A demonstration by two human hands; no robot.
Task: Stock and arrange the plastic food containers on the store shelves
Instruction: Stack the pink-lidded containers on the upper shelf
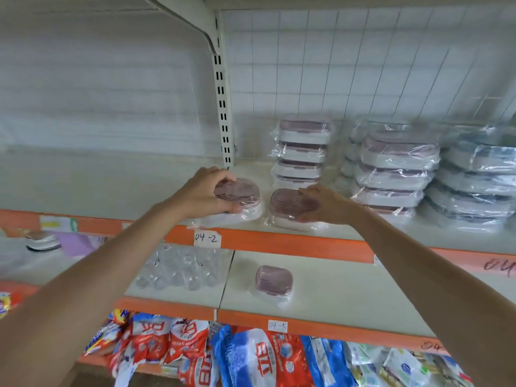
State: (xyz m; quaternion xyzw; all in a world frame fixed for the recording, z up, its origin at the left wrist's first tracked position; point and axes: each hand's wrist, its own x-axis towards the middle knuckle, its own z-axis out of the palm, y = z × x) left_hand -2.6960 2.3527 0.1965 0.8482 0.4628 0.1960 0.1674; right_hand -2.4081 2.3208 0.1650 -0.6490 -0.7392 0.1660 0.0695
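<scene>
Both forearms reach to 12 o'clock: left hand [203, 192] grips one wrapped container [240, 195], right hand [325, 203] another container [290, 205] (light, stiff, slippery film, I judge); hold the sides.

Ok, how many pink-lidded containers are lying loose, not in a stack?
3: one under the left hand at, one under the right hand at, one alone on the lower shelf.

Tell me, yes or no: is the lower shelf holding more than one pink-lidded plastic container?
No: only one wrapped pink-lidded plastic container lies on the lower shelf, beside clear plastic cups.
</scene>
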